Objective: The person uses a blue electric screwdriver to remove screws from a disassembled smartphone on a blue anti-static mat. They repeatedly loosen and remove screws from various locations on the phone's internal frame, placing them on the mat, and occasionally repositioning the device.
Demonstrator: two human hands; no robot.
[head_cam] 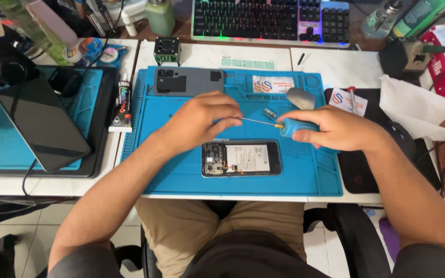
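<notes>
1. Right hand [336, 128] is wrapped around the blue handle of a screwdriver [297, 126], fingers closed tight on it; the tool lies nearly level, its thin metal shaft running leftward above the mat; a grip like that looks suited to steadying the tool rather than bearing down.

2. Left hand [204, 121] meets the shaft's far end, fingers curled together around the tip; whether they pinch the tip itself or a tiny part on it, I cannot tell; the fingers hide it.

3. Both hands hover just above the opened phone [241, 159], which lies face down on the blue work mat [181, 175], near its front edge and right before the person; keeping it that close looks like a way to keep the small work short in reach.

4. The phone itself: back cover off, a white-labelled battery filling the middle, dark circuitry and a camera cluster at its left end, thin orange flex cable across it.

5. The grey back cover [189, 81] rests at the mat's far side, well apart from the phone; a grey pick-like piece [301, 98] lies near the right hand.

6. A black glue tube [123, 103] stands just off the mat's left edge; a dark tablet [39, 123] sits further left; a lit keyboard [269, 19] runs along the back.
</notes>
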